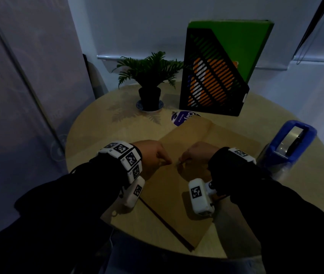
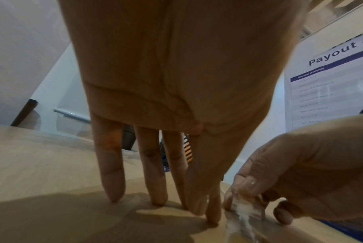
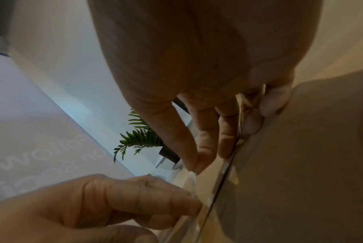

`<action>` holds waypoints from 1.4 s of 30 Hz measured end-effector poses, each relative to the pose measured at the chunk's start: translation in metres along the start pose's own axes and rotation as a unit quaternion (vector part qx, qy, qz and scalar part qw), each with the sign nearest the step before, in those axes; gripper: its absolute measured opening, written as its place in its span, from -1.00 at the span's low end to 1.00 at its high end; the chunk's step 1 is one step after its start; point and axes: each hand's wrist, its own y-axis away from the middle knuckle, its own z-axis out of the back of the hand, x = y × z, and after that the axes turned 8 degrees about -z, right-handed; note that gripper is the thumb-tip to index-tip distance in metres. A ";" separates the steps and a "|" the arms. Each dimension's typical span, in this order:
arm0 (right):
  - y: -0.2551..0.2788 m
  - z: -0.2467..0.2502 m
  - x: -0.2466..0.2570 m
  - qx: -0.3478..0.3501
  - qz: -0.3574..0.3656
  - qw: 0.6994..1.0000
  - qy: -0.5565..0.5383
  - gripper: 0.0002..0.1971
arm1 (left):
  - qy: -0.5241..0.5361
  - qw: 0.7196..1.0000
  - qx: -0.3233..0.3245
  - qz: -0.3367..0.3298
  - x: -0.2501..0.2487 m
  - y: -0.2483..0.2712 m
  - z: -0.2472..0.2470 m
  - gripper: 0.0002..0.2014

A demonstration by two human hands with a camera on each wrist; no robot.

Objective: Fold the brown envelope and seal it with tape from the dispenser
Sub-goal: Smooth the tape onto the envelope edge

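The brown envelope (image 1: 177,194) lies folded on the round table, its flap edge crossing under both hands. My left hand (image 1: 163,161) has thumb and forefinger together on one end of a clear tape strip (image 1: 175,163). Its other fingertips (image 2: 114,197) touch the envelope (image 2: 51,222). My right hand (image 1: 183,162) pinches the strip's other end (image 2: 245,208) between thumb and fingers, low over the paper. In the right wrist view the tape (image 3: 241,115) runs along the fold of the envelope (image 3: 301,164). The blue tape dispenser (image 1: 291,143) stands at the right, untouched.
A potted fern (image 1: 149,76) and a black file holder (image 1: 212,76) with a green folder stand at the table's back. A round purple sticker (image 1: 183,117) pokes out beyond the envelope. Bare tabletop (image 1: 98,135) shows at the left.
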 end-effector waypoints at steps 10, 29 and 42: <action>-0.011 -0.002 0.002 0.032 0.002 0.999 0.023 -0.73 | 0.019 1.000 -0.007 -0.002 0.004 -0.001 -0.003 -0.64; -0.017 -0.010 -0.002 0.000 -0.016 0.996 -0.088 -0.62 | 0.027 1.000 -0.014 0.000 0.004 0.000 -0.005 -0.67; -0.008 -0.005 -0.001 0.026 0.051 0.998 -0.029 -0.69 | 0.019 1.000 -0.001 0.016 0.006 -0.003 -0.008 -0.63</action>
